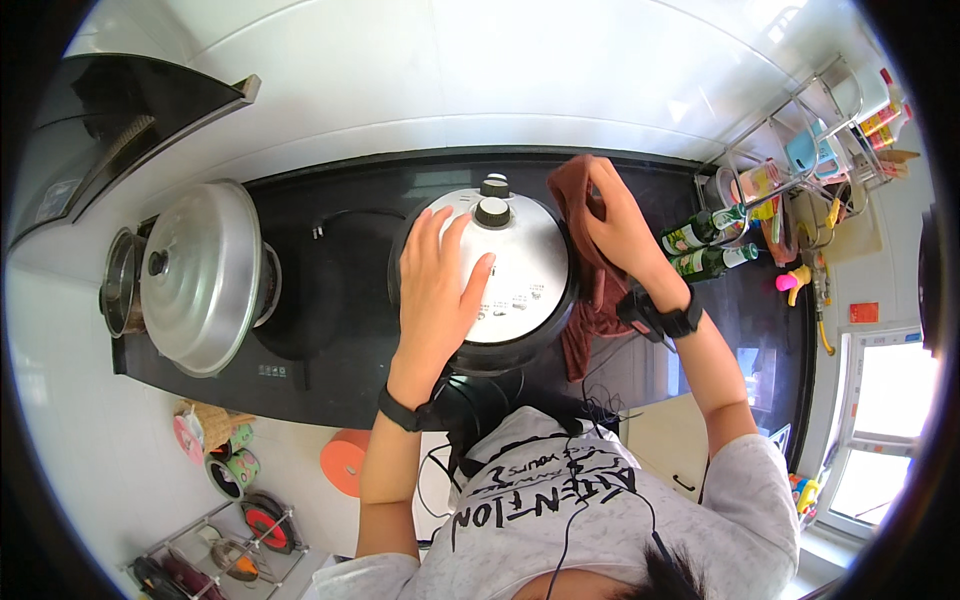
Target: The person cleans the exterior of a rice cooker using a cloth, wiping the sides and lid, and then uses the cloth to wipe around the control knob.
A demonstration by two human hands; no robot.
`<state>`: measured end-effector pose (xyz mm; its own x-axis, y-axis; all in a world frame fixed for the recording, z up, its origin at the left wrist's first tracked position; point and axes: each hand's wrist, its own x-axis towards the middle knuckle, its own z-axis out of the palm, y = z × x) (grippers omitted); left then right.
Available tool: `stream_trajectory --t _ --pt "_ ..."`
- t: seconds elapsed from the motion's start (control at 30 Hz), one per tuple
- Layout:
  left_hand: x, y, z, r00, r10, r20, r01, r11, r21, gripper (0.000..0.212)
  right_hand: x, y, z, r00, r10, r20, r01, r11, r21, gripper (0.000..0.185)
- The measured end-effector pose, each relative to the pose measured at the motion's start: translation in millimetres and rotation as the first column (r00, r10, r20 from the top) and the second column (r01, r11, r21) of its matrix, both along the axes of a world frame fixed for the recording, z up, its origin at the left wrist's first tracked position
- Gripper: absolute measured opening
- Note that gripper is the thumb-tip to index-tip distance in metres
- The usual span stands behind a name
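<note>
An electric pressure cooker (525, 247) with a silver lid and black rim stands on the black countertop in front of me. On top of its lid is a black-and-silver knob (493, 213), with a smaller valve (495, 185) just behind it. My left hand (439, 289) rests flat over the lid's left side, fingers spread and holding nothing. At the cooker's right side my right hand (616, 217) grips a brown cloth (577, 191). The cloth hangs down along the cooker's rim, and part of it lies on the counter.
Left on the counter stands a large lidded aluminium pot (199, 277), beside a smaller pot (122, 281). Two green bottles (694, 232) lie to the right, near a metal wire rack (810, 142). A power plug (318, 232) lies left of the cooker. A range hood (127, 127) juts out upper left.
</note>
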<state>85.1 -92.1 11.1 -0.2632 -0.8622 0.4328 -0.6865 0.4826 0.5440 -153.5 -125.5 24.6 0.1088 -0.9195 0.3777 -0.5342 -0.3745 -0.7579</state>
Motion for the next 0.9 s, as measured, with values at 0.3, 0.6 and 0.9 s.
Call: stream_trajectory --t 0.3,0.6,0.9 --pt "4.0 1.1 2.1 0.998 0.008 -0.055 -0.001 0.993 0.117 0.036 -35.3 -35.8 -15.0 0.808 -0.223 0.545 -0.227 0.735 0.638 0.013" --pt "5.6 -1.7 5.9 0.998 -0.025 -0.053 0.037 0.974 0.224 0.034 -29.8 -45.1 -15.8 0.97 0.238 0.039 -0.231 0.87 0.436 0.015" --pt "9.1 -3.6 9.2 0.998 -0.06 -0.033 0.067 0.958 0.277 0.035 -1.0 -69.7 -18.4 0.988 0.144 -0.05 -0.097 0.85 0.517 0.026"
